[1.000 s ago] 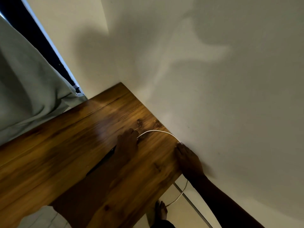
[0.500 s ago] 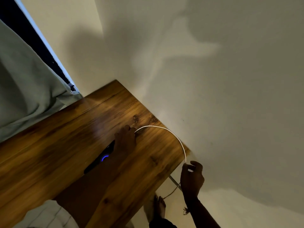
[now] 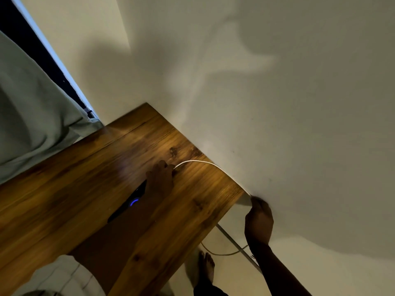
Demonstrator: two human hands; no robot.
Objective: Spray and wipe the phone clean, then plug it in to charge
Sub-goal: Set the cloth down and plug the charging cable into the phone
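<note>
The phone point(image 3: 128, 207) lies dark on the wooden surface point(image 3: 64, 189), a blue ring lit on it, near the edge along the wall point(image 3: 277, 124). The left hand point(image 3: 160, 180) covers its far end, fingers curled down over it. A white cable point(image 3: 198, 161) arcs from those fingers to the surface's corner, where the right hand point(image 3: 258, 221) pinches it, fingers closed.

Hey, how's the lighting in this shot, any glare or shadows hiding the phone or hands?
Head view: dim; left hand, and right hand pinching the cable, are dark shapes; soft shadows cross the wall; glare streaks the table; phone is a dark edge with blue glow.
</note>
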